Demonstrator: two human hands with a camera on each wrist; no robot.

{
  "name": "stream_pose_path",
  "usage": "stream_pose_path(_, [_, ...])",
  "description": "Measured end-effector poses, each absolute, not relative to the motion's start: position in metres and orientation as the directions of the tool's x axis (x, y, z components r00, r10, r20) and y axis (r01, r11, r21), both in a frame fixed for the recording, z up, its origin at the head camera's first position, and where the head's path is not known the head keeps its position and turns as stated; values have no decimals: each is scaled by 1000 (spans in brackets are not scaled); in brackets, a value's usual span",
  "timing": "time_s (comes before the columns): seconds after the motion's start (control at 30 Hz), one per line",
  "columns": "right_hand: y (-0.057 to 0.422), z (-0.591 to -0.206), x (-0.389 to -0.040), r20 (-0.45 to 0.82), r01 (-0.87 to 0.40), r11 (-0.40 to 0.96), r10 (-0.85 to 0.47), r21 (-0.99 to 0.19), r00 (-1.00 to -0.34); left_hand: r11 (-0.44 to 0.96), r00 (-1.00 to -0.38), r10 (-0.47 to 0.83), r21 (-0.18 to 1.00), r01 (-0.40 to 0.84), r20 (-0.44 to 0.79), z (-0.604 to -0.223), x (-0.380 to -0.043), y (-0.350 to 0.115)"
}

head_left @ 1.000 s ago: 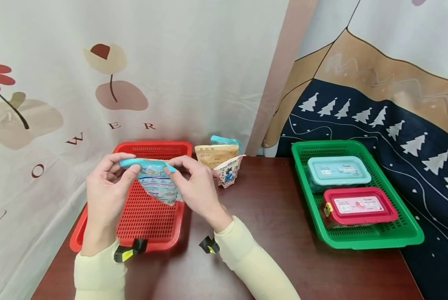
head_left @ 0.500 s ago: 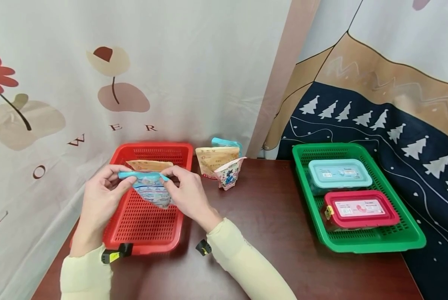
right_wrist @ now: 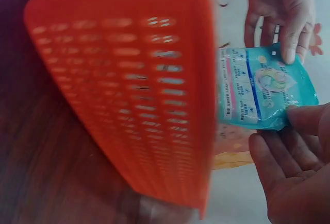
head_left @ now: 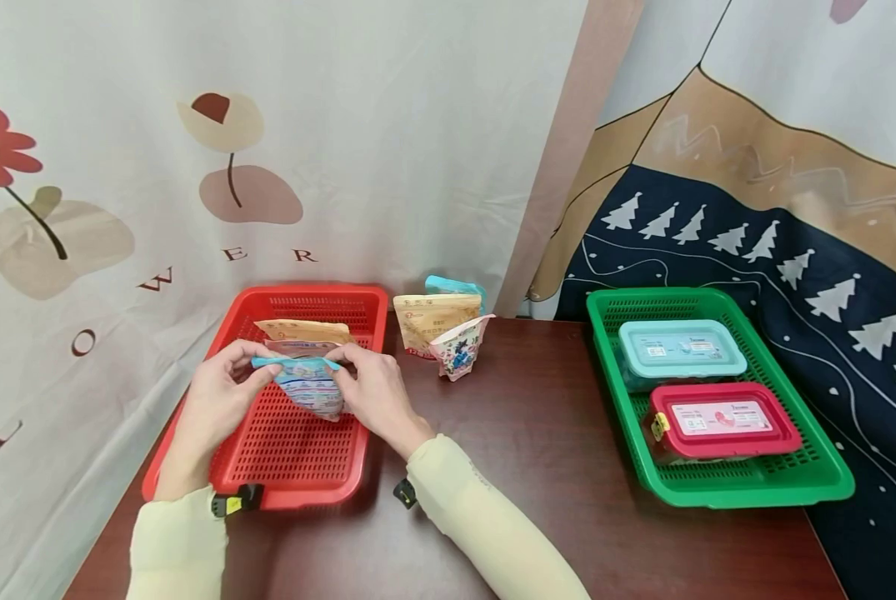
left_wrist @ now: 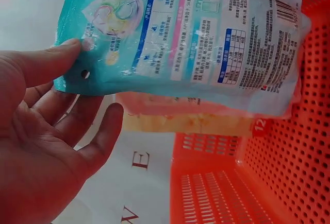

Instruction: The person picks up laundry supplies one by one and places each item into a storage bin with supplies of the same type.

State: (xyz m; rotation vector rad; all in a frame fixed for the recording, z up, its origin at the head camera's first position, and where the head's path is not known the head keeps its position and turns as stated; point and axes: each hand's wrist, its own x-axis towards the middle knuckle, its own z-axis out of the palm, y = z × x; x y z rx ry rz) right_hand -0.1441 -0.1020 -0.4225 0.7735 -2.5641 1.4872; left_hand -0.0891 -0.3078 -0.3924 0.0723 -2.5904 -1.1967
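Right, both hands are on the blue pouch (head_left: 311,387), one at each end of its top edge. The left hand (head_left: 218,392) has its grip pinched on one upper corner, thumb on the printed face; the right hand (head_left: 380,396) has its grip pinched on the opposite corner. And the pouch hangs there over the floor of the red basket (head_left: 297,467), printed panel towards the person; whether its base touches the mesh, I can't tell. Just behind it, a pinkish pouch (head_left: 301,348), and behind that a tan pouch (head_left: 302,331), both towards the basket's far end.

Across to the right of that basket, a cluster on the dark desk (head_left: 523,475): a floral pouch (head_left: 460,350) in front, a gold pouch (head_left: 434,321) behind it, a second blue pouch (head_left: 455,286) peeping out at the back. Further right, well apart, the green basket (head_left: 751,497) carries two lidded boxes, the light-blue box (head_left: 683,346) farther away, the crimson box (head_left: 725,421) nearer. Pale yellow sleeves (head_left: 485,508) cover both forearms.
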Motion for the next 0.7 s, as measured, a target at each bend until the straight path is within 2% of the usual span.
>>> stream_pose_path(0.2, [-107,-437,-151,378,-538,488,-391,-687,-839,740,-960,-181,673,9,212,-396,-93,-308])
stream_pose_path(0.47, [-114,-447,-153,411,-620,617,-465,-484,-784,812,-956,-235,576,-94,176,-396,-96,-307])
stream_pose_path(0.7, [-114,-449,-155,428,-634,628,-471,-450,-771,838,-964,-236,528,-138,123,-395,-102,-308])
